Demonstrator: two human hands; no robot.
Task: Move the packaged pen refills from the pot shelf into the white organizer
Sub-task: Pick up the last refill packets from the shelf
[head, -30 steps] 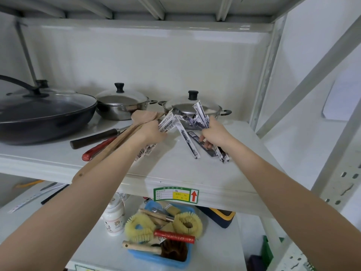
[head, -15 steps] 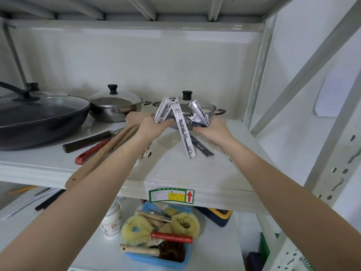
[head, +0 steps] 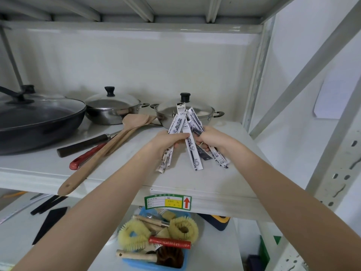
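Observation:
Several packaged pen refills [head: 192,151], long white packets with dark print, are bunched upright over the right part of the pot shelf [head: 224,178]. My left hand [head: 168,140] is shut on the left side of the bunch. My right hand [head: 212,139] is shut on the right side, and the two hands almost touch. The packets fan out above and below my fingers, with the lower ends near the shelf surface. A dark packet lies partly hidden under my right hand. No white organizer shows in this view.
Behind the hands stands a lidded steel pot [head: 185,112]; a second lidded pot [head: 113,108] and a black wok [head: 39,122] stand to the left. Wooden spatulas [head: 109,145] and knives [head: 86,143] lie left of my hands. Below, a blue bin [head: 156,241] holds brushes.
Both hands have come together at the middle, gathering the spread packets into one upright bunch. The left hand has moved right, off the wooden spatulas.

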